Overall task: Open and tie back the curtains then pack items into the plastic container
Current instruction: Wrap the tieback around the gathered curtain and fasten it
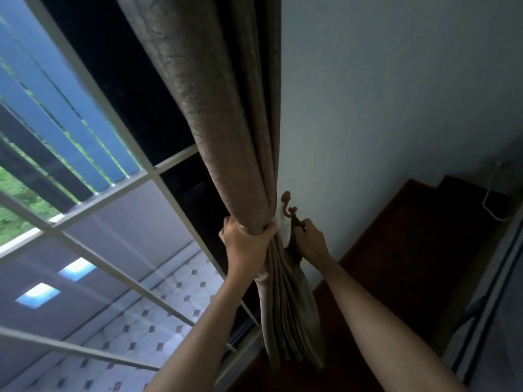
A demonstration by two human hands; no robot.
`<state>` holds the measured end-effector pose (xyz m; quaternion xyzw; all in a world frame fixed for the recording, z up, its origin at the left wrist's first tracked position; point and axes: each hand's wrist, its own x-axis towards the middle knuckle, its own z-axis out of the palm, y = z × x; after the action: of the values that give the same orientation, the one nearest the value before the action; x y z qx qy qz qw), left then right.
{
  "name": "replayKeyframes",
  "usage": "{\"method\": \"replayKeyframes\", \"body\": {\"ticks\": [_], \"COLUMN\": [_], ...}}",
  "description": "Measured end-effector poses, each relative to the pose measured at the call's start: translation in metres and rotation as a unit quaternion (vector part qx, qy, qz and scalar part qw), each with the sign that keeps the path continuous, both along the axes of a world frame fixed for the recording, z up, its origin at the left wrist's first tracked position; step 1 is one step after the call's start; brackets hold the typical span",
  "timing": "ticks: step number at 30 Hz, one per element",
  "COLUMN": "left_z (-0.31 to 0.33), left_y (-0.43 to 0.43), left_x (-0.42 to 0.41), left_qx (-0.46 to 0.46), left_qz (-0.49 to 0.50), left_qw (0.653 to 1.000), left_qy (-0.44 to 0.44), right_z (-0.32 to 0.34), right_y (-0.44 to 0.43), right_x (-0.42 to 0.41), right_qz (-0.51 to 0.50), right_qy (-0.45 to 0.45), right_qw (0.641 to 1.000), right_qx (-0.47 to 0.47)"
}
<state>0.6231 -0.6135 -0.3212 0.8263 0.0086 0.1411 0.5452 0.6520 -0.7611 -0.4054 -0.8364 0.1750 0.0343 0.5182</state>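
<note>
A grey-brown curtain [226,123] hangs gathered into a bunch against the white wall at the window's right edge. My left hand [246,239] is wrapped around the bunch and squeezes it. Just right of it, a brown hook [289,206] is fixed to the wall. My right hand [310,240] pinches a dark tieback strap [295,250] just below the hook; the strap hangs down behind the curtain folds. No plastic container is in view.
The window with a white metal grille [119,128] fills the left side, with a tiled floor outside. A dark wooden surface [410,250] lies below on the right, with a white cable [492,199] at its far end.
</note>
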Motion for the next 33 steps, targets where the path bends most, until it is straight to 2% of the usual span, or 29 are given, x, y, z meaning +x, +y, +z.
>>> {"method": "replayKeyframes", "body": {"ticks": [6,12,25,28,33], "left_z": [0.002,0.002,-0.008,-0.003,0.003], "left_y": [-0.002,0.001,-0.005,-0.005,-0.002], "left_x": [0.003,0.009,0.011,0.006,0.007], "left_qx": [-0.026,-0.043,0.011,0.017,0.006], "left_qz": [-0.039,-0.056,-0.094,-0.104,-0.114], "left_qw": [0.999,0.997,0.995,0.994,0.993], "left_qy": [0.017,0.044,0.034,0.02,0.041], "right_z": [0.042,0.069,0.058,0.06,0.062], "right_y": [-0.015,-0.011,0.058,0.066,0.083], "right_x": [-0.039,-0.074,-0.119,-0.126,-0.139], "right_qz": [0.024,0.043,-0.114,-0.142,-0.127], "right_qy": [-0.073,-0.008,-0.112,-0.14,-0.155], "right_qw": [0.997,0.998,0.974,0.971,0.978], "right_qx": [0.007,-0.055,-0.159,-0.132,0.053]}}
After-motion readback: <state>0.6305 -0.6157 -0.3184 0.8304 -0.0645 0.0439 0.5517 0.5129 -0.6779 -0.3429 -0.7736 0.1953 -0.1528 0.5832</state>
